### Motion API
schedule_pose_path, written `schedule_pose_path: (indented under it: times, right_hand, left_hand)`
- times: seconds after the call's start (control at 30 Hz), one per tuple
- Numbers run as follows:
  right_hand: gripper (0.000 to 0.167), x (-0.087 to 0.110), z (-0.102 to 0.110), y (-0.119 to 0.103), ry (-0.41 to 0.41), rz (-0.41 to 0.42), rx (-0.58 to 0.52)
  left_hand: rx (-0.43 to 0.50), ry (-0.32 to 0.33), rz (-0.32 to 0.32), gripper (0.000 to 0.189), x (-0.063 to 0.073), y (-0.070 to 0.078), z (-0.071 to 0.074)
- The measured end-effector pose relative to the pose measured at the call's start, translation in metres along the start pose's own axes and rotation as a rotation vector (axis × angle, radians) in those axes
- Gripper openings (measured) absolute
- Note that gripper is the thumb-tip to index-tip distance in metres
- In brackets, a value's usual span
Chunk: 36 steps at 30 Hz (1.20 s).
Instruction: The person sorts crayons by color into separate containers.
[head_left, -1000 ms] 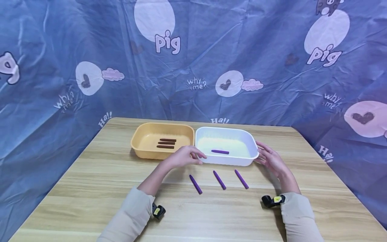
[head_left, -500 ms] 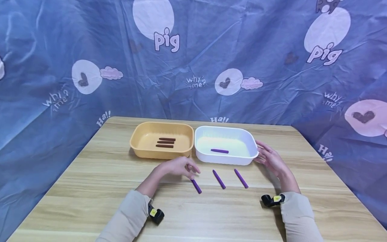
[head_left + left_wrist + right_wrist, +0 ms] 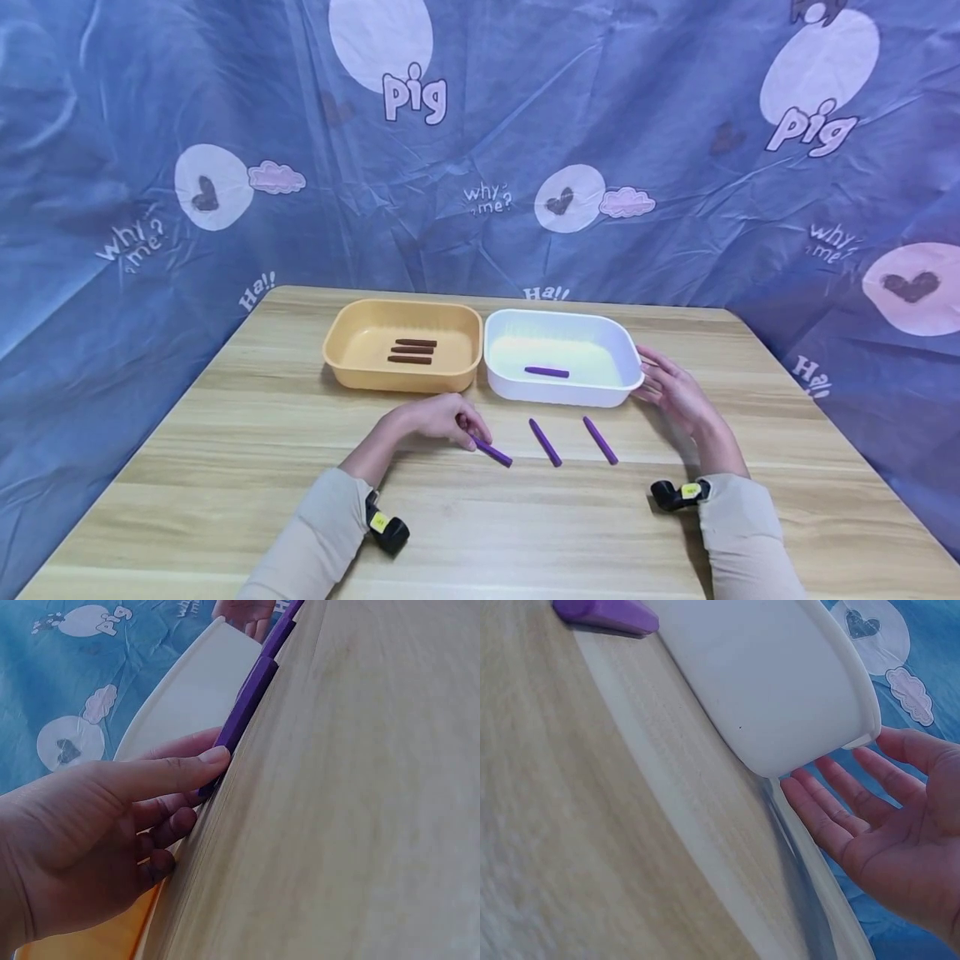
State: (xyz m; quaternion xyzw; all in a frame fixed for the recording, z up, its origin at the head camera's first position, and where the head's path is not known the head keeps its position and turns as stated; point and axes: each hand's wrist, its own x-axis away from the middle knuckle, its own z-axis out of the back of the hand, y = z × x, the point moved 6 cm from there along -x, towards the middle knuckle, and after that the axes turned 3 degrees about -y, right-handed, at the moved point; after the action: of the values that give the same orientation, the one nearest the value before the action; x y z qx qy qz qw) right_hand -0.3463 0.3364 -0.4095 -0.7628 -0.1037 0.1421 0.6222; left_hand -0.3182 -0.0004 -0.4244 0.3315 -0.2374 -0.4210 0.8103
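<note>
My left hand (image 3: pixel 441 416) pinches one end of a purple crayon (image 3: pixel 495 452) between thumb and fingers, low over the wooden table. In the left wrist view the held crayon (image 3: pixel 246 705) slants away from the thumb. Two more purple crayons, a middle one (image 3: pixel 545 442) and a right one (image 3: pixel 600 440), lie on the table to its right. Behind them stands a white basket (image 3: pixel 562 393) with a single purple crayon (image 3: pixel 547 372) inside. My right hand (image 3: pixel 681 402) has its fingers extended at the basket's right end; in the right wrist view the fingertips (image 3: pixel 791 787) are against its wall.
A yellow-orange basket (image 3: pixel 397 380) stands left of the white one, with three brown crayons (image 3: pixel 411 351) lying inside. The wooden table (image 3: pixel 525 533) ends at a blue printed curtain (image 3: pixel 480 150) behind. Black wrist cameras, left (image 3: pixel 390 533) and right (image 3: pixel 671 496), sit at the sleeves.
My left hand has come down from the white basket's near left corner to the leftmost crayon and taken hold of it, and the crayon has turned. The right hand stays at the basket's end.
</note>
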Motion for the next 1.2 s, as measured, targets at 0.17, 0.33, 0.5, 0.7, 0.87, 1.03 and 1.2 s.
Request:
schedule_pose_path:
  times: [0.17, 0.33, 0.5, 0.7, 0.87, 1.03, 1.2]
  right_hand:
    - [0.050, -0.001, 0.000, 0.000, -0.004, -0.002, 0.010]
    - [0.048, 0.000, -0.001, 0.000, -0.017, 0.008, 0.014]
    - [0.047, 0.001, -0.002, 0.000, -0.033, 0.017, 0.019]
    - [0.045, 0.000, -0.001, 0.000, -0.026, 0.022, 0.024]
    - [0.045, 0.000, -0.001, 0.000, -0.025, 0.022, 0.015]
    - [0.045, 0.000, -0.001, -0.001, -0.031, 0.023, 0.014]
    - [0.047, 0.000, -0.001, -0.001, -0.031, 0.020, 0.013]
  left_hand:
    - [-0.007, -0.005, 0.000, 0.018, 0.000, -0.001, 0.000]
    - [-0.001, 0.015, 0.000, 0.018, 0.000, -0.001, 0.000]
    - [0.002, 0.034, -0.014, 0.020, 0.001, 0.002, 0.001]
    - [0.016, 0.056, -0.013, 0.021, 0.000, 0.008, 0.005]
    - [0.028, 0.086, -0.028, 0.021, 0.000, 0.015, 0.008]
    - [0.018, 0.127, -0.053, 0.021, 0.000, 0.023, 0.014]
    - [0.039, 0.162, -0.030, 0.021, 0.000, 0.028, 0.019]
